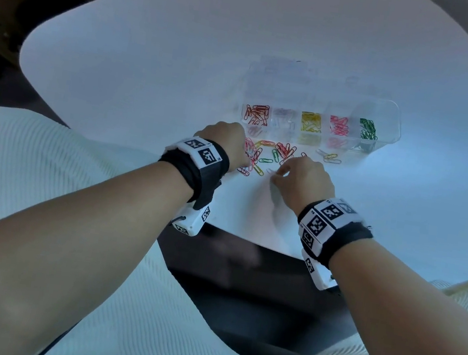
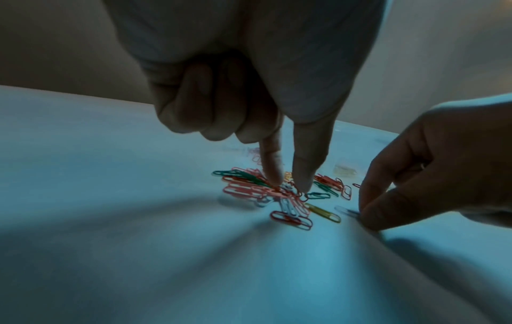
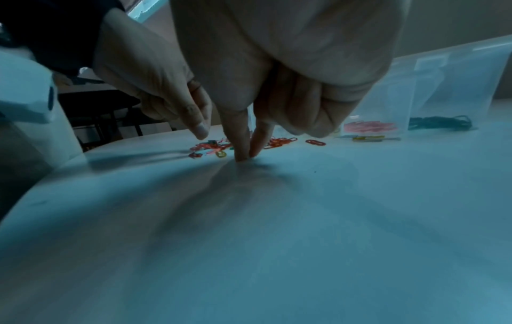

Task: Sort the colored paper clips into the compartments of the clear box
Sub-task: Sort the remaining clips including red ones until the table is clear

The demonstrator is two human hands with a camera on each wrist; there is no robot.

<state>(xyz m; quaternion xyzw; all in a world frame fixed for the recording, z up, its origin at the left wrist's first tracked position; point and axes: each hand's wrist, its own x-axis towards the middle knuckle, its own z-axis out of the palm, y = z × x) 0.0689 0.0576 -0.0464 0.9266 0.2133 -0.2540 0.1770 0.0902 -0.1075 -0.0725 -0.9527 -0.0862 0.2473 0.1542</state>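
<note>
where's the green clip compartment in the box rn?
In the head view the green clips fill the rightmost compartment of the clear box, next to the pink clips, beyond the loose pile and the right hand.

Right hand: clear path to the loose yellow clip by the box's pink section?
Probably yes. The yellow clip lies on bare table in front of the box, with nothing between it and the right hand, whose fingers are pinching a pale clip.

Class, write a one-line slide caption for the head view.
Both hands pick at loose paper clips before the clear box.
</note>
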